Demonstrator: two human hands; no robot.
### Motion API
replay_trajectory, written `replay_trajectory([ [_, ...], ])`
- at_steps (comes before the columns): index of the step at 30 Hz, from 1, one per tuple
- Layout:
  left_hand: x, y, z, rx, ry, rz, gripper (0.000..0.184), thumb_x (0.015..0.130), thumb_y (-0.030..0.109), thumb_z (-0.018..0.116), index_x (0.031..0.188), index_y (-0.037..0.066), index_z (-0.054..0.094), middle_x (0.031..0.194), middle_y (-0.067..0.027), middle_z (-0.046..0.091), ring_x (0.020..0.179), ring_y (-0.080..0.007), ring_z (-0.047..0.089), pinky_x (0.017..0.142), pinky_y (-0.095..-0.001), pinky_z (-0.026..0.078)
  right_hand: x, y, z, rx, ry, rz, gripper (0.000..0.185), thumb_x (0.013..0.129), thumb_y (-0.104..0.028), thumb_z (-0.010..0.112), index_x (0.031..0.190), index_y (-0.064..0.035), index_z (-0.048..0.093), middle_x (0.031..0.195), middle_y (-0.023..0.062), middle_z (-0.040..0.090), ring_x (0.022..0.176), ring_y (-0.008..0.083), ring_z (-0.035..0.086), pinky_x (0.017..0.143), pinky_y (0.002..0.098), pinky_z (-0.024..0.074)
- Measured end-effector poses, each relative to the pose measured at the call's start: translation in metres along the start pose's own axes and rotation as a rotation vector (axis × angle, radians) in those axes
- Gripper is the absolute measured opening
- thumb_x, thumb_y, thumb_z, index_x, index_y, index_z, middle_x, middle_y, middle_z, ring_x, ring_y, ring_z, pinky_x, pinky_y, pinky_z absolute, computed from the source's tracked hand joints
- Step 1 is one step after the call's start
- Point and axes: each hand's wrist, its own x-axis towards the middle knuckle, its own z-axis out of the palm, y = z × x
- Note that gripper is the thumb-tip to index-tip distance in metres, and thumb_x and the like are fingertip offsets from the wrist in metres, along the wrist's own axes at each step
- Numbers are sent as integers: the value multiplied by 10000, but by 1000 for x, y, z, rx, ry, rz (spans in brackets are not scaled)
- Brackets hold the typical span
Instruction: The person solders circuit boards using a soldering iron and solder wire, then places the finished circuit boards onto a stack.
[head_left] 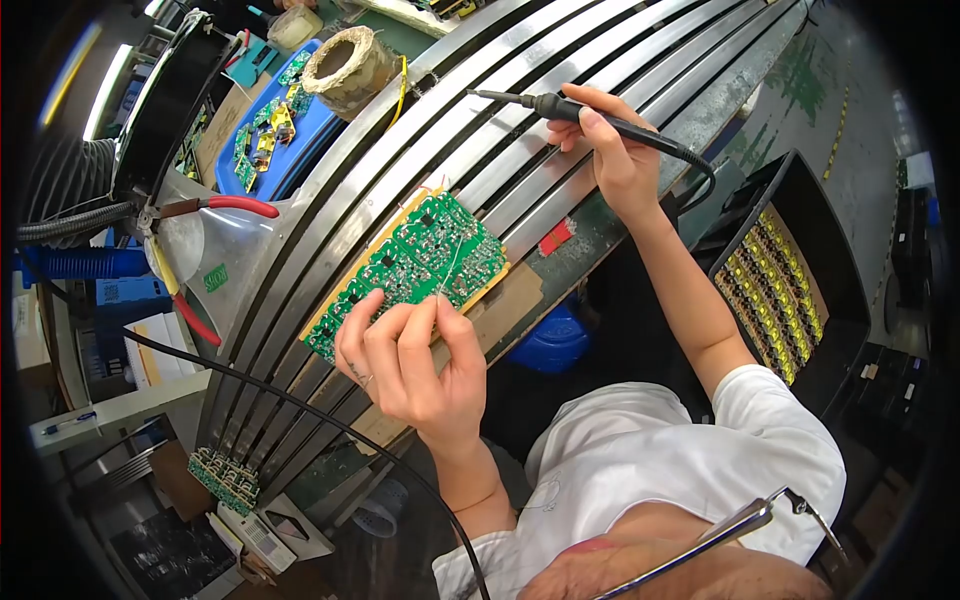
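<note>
My right hand (622,165) grips a soldering iron (580,112) by its dark handle, its thin tip pointing left above the metal rails. Over the lower edge of a green circuit board (410,255), my left hand (415,360) pinches what looks like a thin solder wire (452,268). The board is densely covered with small parts and solder joints. It lies in a yellowish frame across the rails (480,150). Some of my left fingers rest on or close to its edge, which they partly hide.
A blue tray (315,150) with several small boards stands upper left, beside a crusty round pot (348,65). Red-handled pliers (240,205) are at the left. A black cable (330,425) crosses the lower left. A black crate (790,270) of yellow-topped parts stands right.
</note>
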Motion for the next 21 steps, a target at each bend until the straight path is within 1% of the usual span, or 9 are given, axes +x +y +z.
replay_trajectory([
  [7, 4, -8, -9, 46, 2, 8, 105, 808, -18, 749, 885, 30, 695, 896, -74, 654, 1012, -363, 635, 941, -493, 476, 0, -5, 1, -102, -27, 4, 279, 1034, -127, 573, 1231, 34, 687, 950, 104, 746, 827, 116, 709, 696, 243, 563],
  [10, 1, -17, -20, 95, 13, -17, 82, 823, -15, 735, 884, 12, 688, 901, -84, 655, 1022, -381, 630, 925, -503, 496, 2, 1, 1, -104, -27, -48, 316, 1065, -184, 563, 1293, 16, 652, 977, 126, 757, 828, 130, 717, 716, 245, 561],
  [12, -2, -28, -28, 114, 26, -10, 64, 838, -24, 718, 887, -8, 680, 904, -102, 654, 1030, -398, 626, 905, -504, 517, 3, -1, 1, -66, -100, -90, 391, 1090, -257, 543, 1388, -7, 587, 983, 146, 764, 827, 144, 724, 732, 254, 560],
  [14, -8, -42, -34, 136, 100, -70, 54, 848, -44, 701, 892, -21, 680, 908, -111, 653, 1039, -404, 627, 904, -502, 526, 0, -9, 2, -101, -127, -82, 379, 1102, -296, 517, 1359, -22, 566, 964, 150, 767, 830, 159, 731, 737, 268, 566],
  [16, -16, -59, -37, 101, 143, -78, 36, 883, -65, 668, 908, -41, 660, 917, -130, 652, 1059, -394, 630, 897, -491, 528, -1, -20, 7, -198, -181, -90, 302, 1105, -302, 506, 1217, -29, 572, 928, 138, 765, 825, 163, 730, 748, 283, 573],
  [17, -22, -68, -36, -9, 241, -144, 26, 905, -63, 654, 925, -48, 648, 924, -137, 652, 1074, -386, 630, 885, -480, 527, -4, -31, 12, -230, -205, -137, 237, 1108, -282, 499, 1103, -49, 540, 911, 130, 760, 818, 164, 727, 766, 301, 582],
  [19, -34, -82, -33, -164, 362, -262, 28, 969, -36, 613, 985, -55, 600, 979, -162, 651, 1072, -341, 626, 825, -424, 517, -10, -44, 27, -167, -268, -181, 206, 1041, -217, 628, 1104, -41, 543, 937, 121, 754, 842, 176, 732, 796, 319, 586],
  [20, -39, -90, -31, -163, 365, -263, 28, 969, -36, 613, 985, -55, 600, 979, -162, 651, 1072, -341, 626, 825, -424, 517, -9, -48, 34, -231, -334, -299, 283, 959, -196, 733, 1103, -39, 546, 958, 120, 750, 853, 177, 731, 798, 318, 586],
  [21, -44, -97, -31, -210, 379, -283, 60, 994, -19, 597, 1029, -68, 595, 1063, -195, 656, 1055, -296, 636, 793, -366, 537, -9, -52, 42, -286, -393, -421, 391, 876, -175, 837, 1101, -37, 549, 979, 118, 747, 865, 178, 731, 799, 318, 586],
])
